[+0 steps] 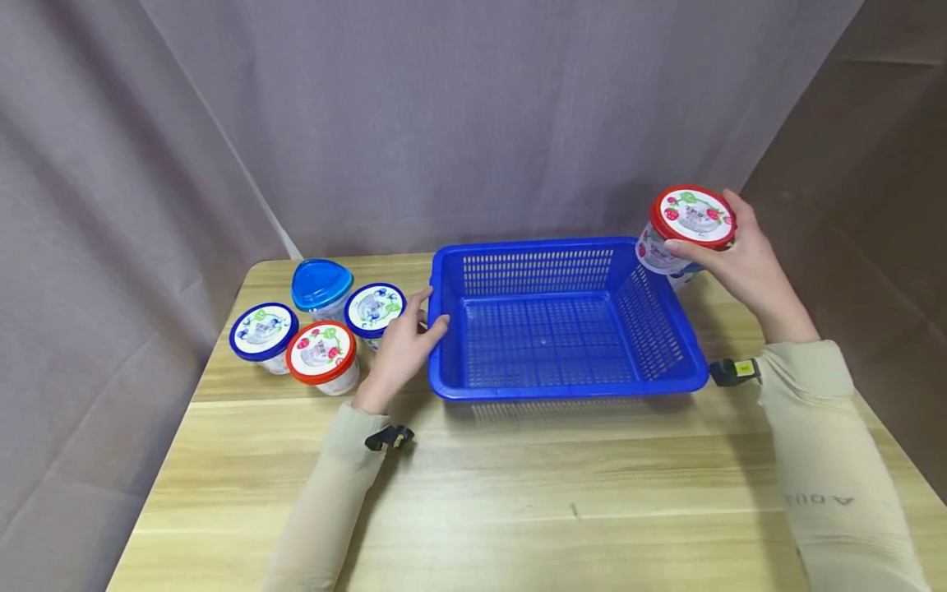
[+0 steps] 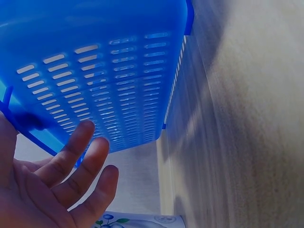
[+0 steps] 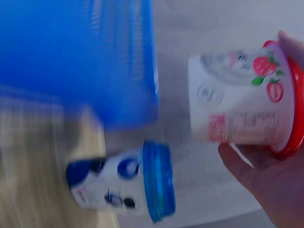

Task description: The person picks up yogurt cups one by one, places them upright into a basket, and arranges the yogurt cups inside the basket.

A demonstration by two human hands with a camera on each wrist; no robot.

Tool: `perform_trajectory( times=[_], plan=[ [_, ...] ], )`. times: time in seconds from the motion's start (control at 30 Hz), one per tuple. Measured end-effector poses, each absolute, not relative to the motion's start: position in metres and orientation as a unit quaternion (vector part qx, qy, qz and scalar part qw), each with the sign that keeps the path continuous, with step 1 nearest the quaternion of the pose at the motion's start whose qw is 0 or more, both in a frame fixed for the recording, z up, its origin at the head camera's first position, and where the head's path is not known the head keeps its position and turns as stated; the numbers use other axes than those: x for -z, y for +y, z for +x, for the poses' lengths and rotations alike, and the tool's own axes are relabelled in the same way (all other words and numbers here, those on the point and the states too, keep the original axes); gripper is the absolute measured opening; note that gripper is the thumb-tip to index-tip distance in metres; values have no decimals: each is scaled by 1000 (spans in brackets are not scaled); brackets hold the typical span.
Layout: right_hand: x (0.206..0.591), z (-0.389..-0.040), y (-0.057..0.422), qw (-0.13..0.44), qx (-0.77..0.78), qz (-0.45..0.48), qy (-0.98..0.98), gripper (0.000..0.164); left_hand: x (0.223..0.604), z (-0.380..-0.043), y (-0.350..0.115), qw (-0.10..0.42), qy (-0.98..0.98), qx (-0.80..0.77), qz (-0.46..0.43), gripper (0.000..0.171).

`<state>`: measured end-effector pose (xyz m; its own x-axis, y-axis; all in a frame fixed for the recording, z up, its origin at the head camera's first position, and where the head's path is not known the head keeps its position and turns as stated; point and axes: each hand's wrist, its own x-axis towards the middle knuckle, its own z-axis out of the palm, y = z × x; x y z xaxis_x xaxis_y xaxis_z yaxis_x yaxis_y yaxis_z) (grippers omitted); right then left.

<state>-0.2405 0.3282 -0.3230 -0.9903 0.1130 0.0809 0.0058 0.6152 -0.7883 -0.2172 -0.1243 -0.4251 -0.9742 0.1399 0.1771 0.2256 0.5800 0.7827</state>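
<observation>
A red-lidded tub with strawberry pictures (image 1: 694,218) is up at the back right corner of the basket, gripped around its side by my right hand (image 1: 750,259). The right wrist view shows the tub (image 3: 242,97) raised off the table, its lid toward the palm. My left hand (image 1: 403,349) holds the left rim of the blue plastic basket (image 1: 562,393). Its thumb lies over the rim, while several fingers (image 2: 78,166) extend outside the slotted wall. No tub shows inside the basket. Beyond its right end stands a blue-lidded tub (image 3: 114,183), mostly hidden in the head view.
Left of the basket stand several tubs: two with blue-rimmed lids (image 1: 264,330) (image 1: 375,308), one red-lidded tub (image 1: 322,353) and one with a rounded triangular blue lid (image 1: 321,284). A grey curtain (image 1: 444,123) hangs behind the wooden table (image 1: 518,493).
</observation>
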Motion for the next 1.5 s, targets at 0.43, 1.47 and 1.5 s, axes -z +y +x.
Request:
perform_trajectory(
  times=[0.43,1.47,1.5],
  plan=[
    [315,-263,292,62,-463,16,-884,111,425,-218,-126,49,-888,446,-96,63],
    [346,-286,228,-1,-416,89,-905,116,426,-216,-124,52,-883,456,-95,61],
    [346,-286,226,-2,-417,92,-904,116,426,-216,-124,51,-883,457,-95,62]
  ],
)
